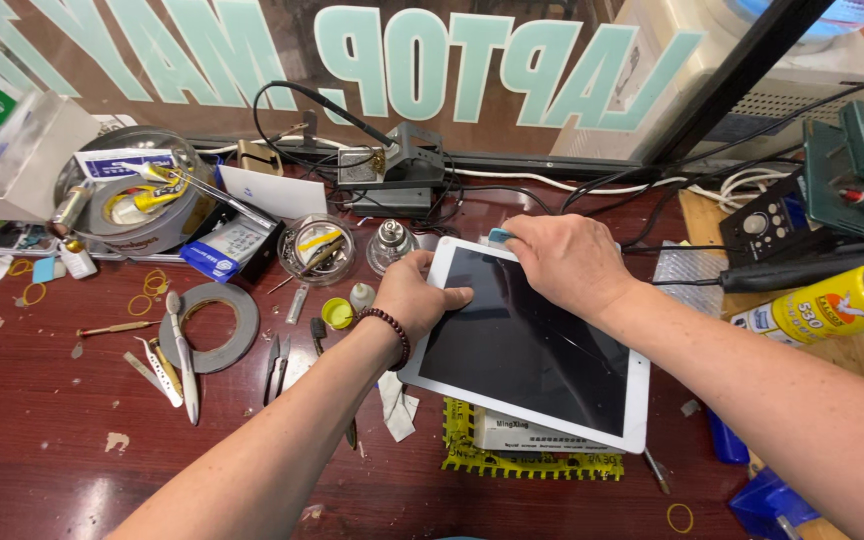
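Observation:
A white-framed tablet [522, 350] with a dark, cracked screen lies tilted on the dark red workbench. My left hand [414, 296] presses on its left edge, thumb on the glass, with a dark bead bracelet on the wrist. My right hand [564, 262] rests over the tablet's top edge and pinches a small light-blue flat pick [500, 237] against the rim. Under the tablet's lower end a yellow toothed holder with a white box [512, 450] sticks out.
Left of the tablet lie tweezers [184, 360], a tape ring [214, 325], a big grey tape roll [137, 200], a glass dish [317, 250] and rubber bands. A soldering stand [392, 165] is behind. A yellow spray can [832, 305] lies at right.

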